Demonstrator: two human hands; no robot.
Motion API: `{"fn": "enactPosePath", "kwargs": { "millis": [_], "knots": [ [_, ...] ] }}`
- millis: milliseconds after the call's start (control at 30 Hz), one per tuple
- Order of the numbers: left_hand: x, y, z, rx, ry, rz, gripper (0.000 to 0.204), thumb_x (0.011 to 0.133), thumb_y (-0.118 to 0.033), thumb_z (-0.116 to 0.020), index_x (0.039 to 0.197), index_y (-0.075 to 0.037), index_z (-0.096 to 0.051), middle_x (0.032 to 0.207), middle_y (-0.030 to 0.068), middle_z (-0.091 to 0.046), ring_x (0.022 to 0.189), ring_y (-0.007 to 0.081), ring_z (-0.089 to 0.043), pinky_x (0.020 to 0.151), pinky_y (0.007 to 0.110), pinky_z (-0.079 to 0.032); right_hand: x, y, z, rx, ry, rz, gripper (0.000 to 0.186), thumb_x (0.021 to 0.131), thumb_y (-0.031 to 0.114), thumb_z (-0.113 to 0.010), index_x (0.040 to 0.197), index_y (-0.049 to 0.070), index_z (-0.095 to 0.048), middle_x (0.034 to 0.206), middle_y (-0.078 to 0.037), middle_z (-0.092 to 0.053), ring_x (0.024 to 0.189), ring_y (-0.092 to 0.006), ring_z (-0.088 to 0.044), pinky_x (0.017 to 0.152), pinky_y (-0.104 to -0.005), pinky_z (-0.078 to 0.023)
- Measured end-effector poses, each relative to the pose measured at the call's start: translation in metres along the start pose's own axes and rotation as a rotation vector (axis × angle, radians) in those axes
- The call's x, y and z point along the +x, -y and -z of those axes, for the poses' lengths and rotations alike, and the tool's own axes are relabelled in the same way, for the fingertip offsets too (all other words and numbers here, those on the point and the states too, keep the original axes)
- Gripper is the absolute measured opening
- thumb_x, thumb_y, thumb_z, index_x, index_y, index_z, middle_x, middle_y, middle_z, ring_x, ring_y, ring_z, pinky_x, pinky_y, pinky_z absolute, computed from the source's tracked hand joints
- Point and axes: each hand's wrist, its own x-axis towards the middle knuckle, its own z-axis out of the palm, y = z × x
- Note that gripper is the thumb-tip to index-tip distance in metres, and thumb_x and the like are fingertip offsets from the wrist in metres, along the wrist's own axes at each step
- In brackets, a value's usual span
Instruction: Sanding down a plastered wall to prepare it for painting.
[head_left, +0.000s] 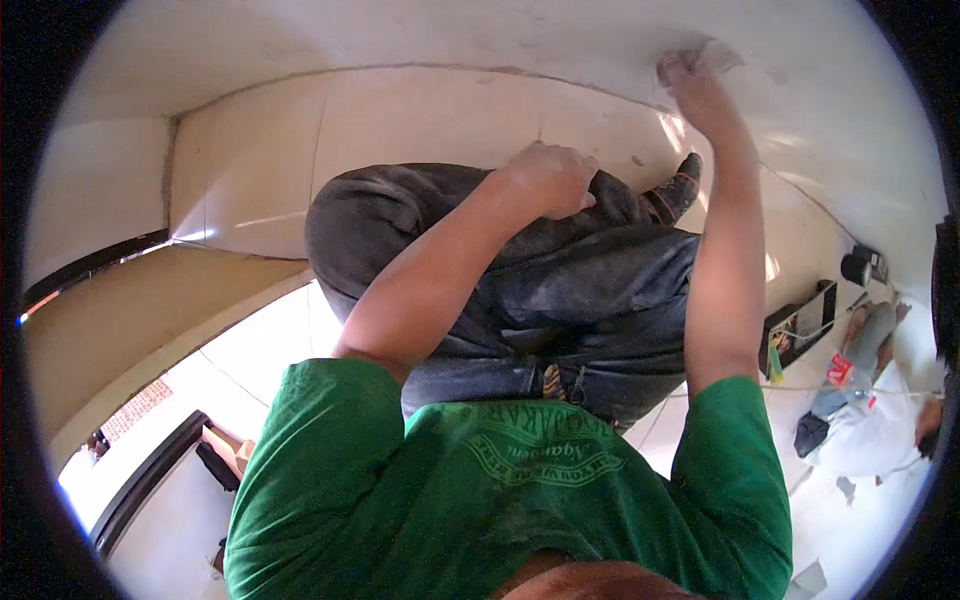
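Note:
My right hand [690,80] reaches up to the white wall [560,35], blurred, its fingers bunched around or against a pale object at the surface that I cannot make out. My left hand [545,180] rests over my bent leg in dark, dusty trousers [380,220], its fingers curled; whatever they hold, if anything, is hidden. A dark shoe [678,195] sits on the pale tiled surface [250,190] beyond my leg, close below the wall.
Another person [860,440] in pale clothing is at lower right, near a long black box [800,325] with items inside, a cable and a dark cylindrical object [855,268]. A beige ledge [120,340] and a dark frame [150,480] are on the left.

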Motion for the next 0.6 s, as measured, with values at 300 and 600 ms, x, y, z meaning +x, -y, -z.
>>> {"fn": "enactPosePath", "kwargs": {
  "millis": [300, 600],
  "knots": [
    [0.001, 0.002, -0.001, -0.006, -0.011, -0.027, 0.039, 0.086, -0.033, -0.059, 0.111, -0.003, -0.059, 0.109, 0.0162, -0.063, 0.105, 0.0322, -0.059, 0.089, 0.044, -0.046, -0.004, 0.010, 0.001, 0.034, 0.257, -0.120, 0.039, 0.092, 0.034, -0.047, 0.093, -0.003, -0.059, 0.091, -0.020, -0.062, 0.087, -0.0344, -0.058, 0.081, -0.0429, -0.043],
    [0.002, 0.004, -0.006, -0.018, -0.042, -0.050, 0.041, 0.087, -0.035, -0.058, 0.111, -0.003, -0.056, 0.109, 0.0206, -0.061, 0.103, 0.0373, -0.058, 0.089, 0.046, -0.046, -0.006, 0.020, 0.008, 0.136, 0.227, -0.056, 0.041, 0.093, 0.033, -0.041, 0.103, -0.003, -0.058, 0.106, -0.028, -0.059, 0.103, -0.0495, -0.053, 0.090, -0.0528, -0.042]
  ]
}}
